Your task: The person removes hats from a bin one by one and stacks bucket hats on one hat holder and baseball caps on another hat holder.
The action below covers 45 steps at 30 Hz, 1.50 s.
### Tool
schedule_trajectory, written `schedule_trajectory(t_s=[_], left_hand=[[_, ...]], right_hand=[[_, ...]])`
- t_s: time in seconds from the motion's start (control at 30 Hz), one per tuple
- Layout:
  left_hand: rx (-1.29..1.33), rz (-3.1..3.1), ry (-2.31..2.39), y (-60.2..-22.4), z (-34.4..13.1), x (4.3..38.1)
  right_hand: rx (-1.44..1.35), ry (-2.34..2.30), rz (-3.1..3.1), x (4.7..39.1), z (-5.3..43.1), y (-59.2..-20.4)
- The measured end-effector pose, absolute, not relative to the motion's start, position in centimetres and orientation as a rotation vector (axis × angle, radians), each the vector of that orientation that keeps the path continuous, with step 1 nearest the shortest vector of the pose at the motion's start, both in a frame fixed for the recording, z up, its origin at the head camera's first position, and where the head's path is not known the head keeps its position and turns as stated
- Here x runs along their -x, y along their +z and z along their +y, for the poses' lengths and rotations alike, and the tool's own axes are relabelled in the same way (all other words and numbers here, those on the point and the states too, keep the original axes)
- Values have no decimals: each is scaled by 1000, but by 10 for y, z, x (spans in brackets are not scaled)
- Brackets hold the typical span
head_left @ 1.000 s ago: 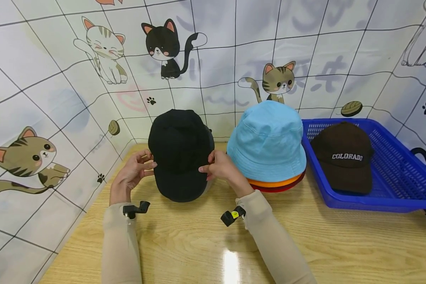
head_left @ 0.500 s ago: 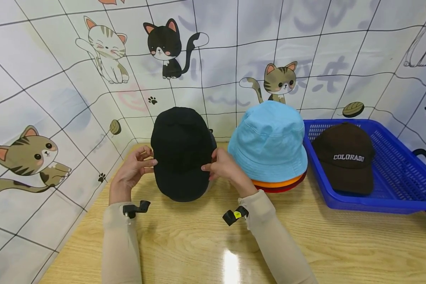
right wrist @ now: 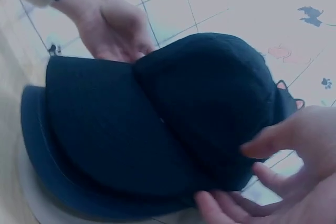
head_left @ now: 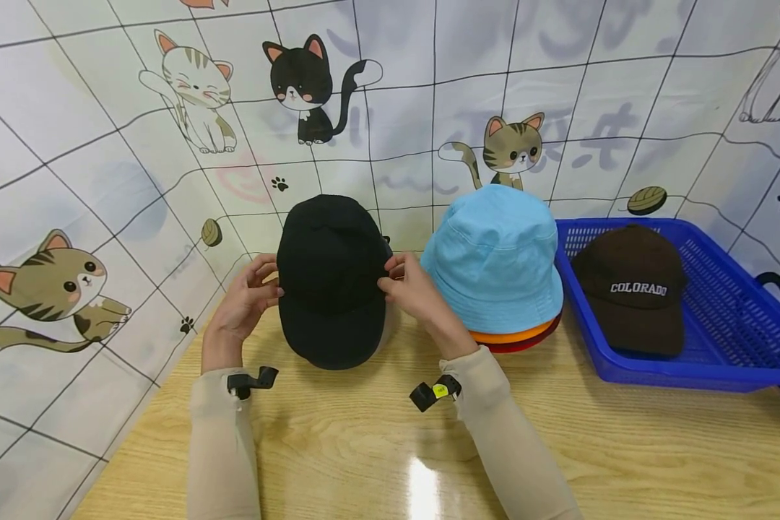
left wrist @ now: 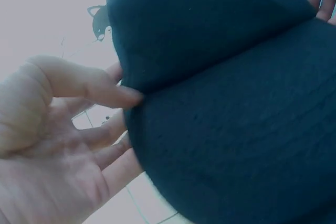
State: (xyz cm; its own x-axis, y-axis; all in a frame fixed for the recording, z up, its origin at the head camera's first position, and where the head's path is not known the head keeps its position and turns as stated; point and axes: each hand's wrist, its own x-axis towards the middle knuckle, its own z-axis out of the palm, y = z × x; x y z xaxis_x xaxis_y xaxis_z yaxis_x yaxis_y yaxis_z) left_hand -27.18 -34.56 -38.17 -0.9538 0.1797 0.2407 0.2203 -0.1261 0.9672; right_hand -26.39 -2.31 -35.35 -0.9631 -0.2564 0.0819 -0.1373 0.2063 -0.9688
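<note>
A black baseball cap (head_left: 331, 274) sits on top of a stack at the left, its brim toward me. Beneath it in the right wrist view show a dark blue brim (right wrist: 32, 129) and a pale brim (right wrist: 31, 195). My left hand (head_left: 243, 300) pinches the cap's left edge where crown meets brim, thumb (left wrist: 126, 97) on top and fingers behind. On the other side my right hand (head_left: 412, 289) holds the cap's right edge, thumb (right wrist: 257, 145) against the crown and fingertips (right wrist: 207, 203) low by the brim.
Right of the caps stands a stack of bucket hats, light blue (head_left: 494, 260) on top, orange and dark red rims below. A blue plastic basket (head_left: 695, 372) at the right holds a brown COLORADO cap (head_left: 630, 289). A cat-printed wall covering (head_left: 403, 108) rises behind the wooden table (head_left: 351, 448).
The right hand has shifted slightly up and back along the cap's side, from the brim toward the crown. The left hand has risen a little. The black cap has settled slightly.
</note>
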Motion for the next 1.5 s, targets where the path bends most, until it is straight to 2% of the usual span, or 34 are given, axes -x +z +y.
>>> schedule_trajectory(t_s=[0.3, 0.53, 0.67, 0.97, 1.23, 1.5], left_hand=[[411, -1794, -2402, -364, -324, 273], [438, -1432, -2628, -348, -306, 272], [377, -1535, -2545, -345, -305, 276], [511, -1639, -2629, -340, -321, 299], [270, -1828, -2673, -340, -326, 306], [255, -1656, -2885, -347, -331, 303]], right_hand=[[177, -2384, 1956, 275, -30, -349], [223, -2514, 1719, 282, -28, -334], [244, -2580, 1513, 289, -31, -324], [157, -2520, 1539, 304, -43, -310], [-22, -2417, 1696, 314, -46, -313], [-105, -2390, 1722, 322, -46, -322]])
